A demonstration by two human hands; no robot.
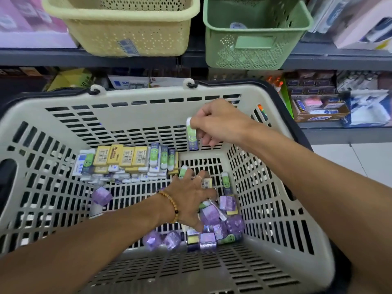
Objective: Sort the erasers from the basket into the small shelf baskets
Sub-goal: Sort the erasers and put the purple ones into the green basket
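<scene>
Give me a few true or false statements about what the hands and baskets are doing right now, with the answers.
1. The right hand holds a green-and-white eraser above the shopping basket floor. True.
2. The left hand is outside the shopping basket. False: it reaches down among the loose erasers inside.
3. The yellow shelf basket is packed full of erasers. False: no erasers show in it.
4. The green shelf basket sits right of the yellow one. True.
5. Purple erasers lie near the left hand. True.
</scene>
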